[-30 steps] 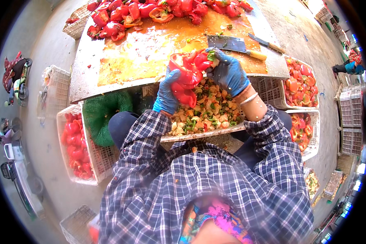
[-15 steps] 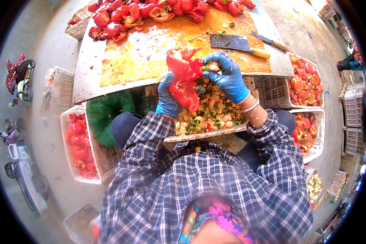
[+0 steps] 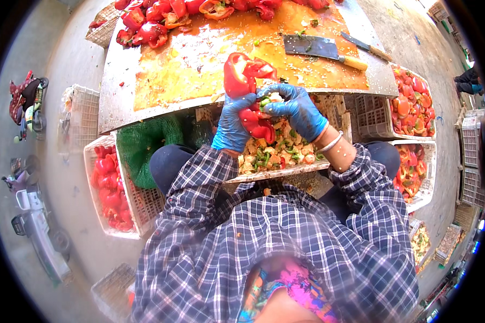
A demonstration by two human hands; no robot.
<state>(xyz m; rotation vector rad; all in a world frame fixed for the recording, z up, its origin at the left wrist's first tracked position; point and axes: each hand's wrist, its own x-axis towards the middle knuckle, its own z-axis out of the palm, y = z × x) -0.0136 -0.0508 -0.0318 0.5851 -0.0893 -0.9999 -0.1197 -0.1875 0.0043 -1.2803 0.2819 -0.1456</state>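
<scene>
My left hand [image 3: 231, 123], in a blue glove, is wrapped round a split red bell pepper [image 3: 239, 75] held up at the table's near edge. A loose flap of the pepper hangs below the fingers. My right hand [image 3: 302, 112], gloved too, has its thumb and fingers closed on the pepper's core [image 3: 270, 100], with green and pale seedy bits showing. The core lies against the pepper; whether it is still joined to it I cannot tell. Beneath both hands is a tray [image 3: 285, 173] full of pale cores, seeds and green stems.
On the stained orange tabletop [image 3: 199, 75] lie a cleaver [image 3: 312, 47], a knife [image 3: 361, 44] and a heap of red peppers [image 3: 151, 27]. Crates of peppers stand left [image 3: 132, 207] and right [image 3: 431, 185]. Green netting [image 3: 143, 153] bunches beside my left knee.
The pepper has turned in my left hand, and its lower flap now reaches less far down. My right hand has come slightly lower, with the core closer against the pepper. The view has shifted slightly.
</scene>
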